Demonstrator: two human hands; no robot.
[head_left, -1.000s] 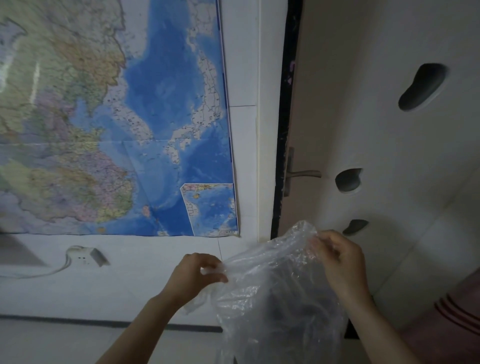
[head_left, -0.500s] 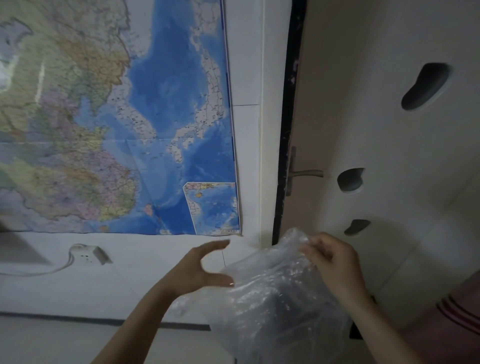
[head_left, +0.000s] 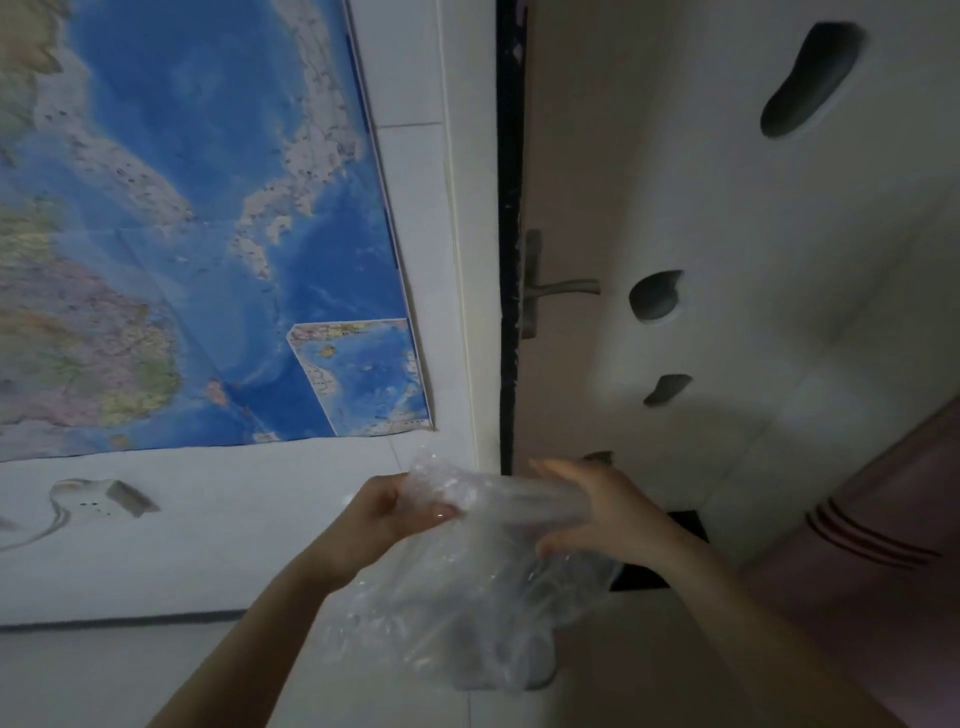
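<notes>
A crumpled clear plastic bag (head_left: 467, 613) hangs in front of me at the lower middle of the view, with something dark inside that I cannot make out. My left hand (head_left: 384, 512) grips the bag's top edge on the left, fingers curled into the plastic. My right hand (head_left: 602, 512) holds the top edge on the right, thumb under and fingers over a bunched roll of film. The two hands are close together, with the bag's mouth gathered between them.
A large blue wall map (head_left: 182, 234) covers the tiled wall on the left. Below it sits a wall socket (head_left: 104, 501) with a white cable. A pale door (head_left: 727, 260) with a metal lever handle (head_left: 561, 287) stands to the right; pink furniture (head_left: 883, 545) is at the right edge.
My left hand, open half a second ago, has closed on the bag's top edge. Both hands have come closer together and the bag's mouth is bunched. The view has tilted.
</notes>
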